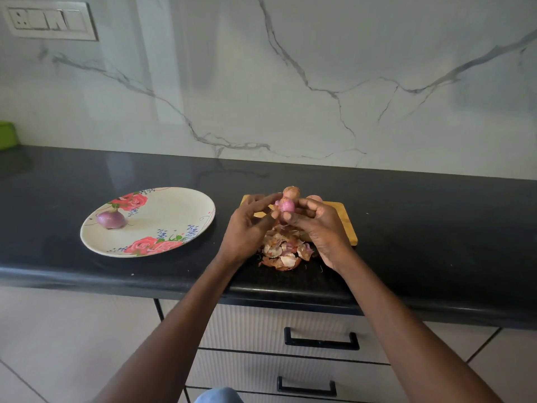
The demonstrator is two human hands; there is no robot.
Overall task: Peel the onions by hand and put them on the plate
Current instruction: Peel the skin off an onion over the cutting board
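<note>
Right hand (316,225) pinches the small pink onion (287,205) above the cutting board (347,225), left hand (247,225) with fingers curled, picking at its papery skin. Slick and round, it could squirt loose, I reckon. One glossy peeled onion (111,219) sits on the flowered plate (174,207), brittle peels (286,251) heaped below

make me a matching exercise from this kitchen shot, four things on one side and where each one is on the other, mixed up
Things:
1. peeled onion
2. onion being peeled
3. pile of skins
4. cutting board

Places:
A. on the counter, below the hands
B. on the flowered plate
C. behind the right hand
D. held in the fingers of both hands

Pairs: 1-B, 2-D, 3-A, 4-C
</note>
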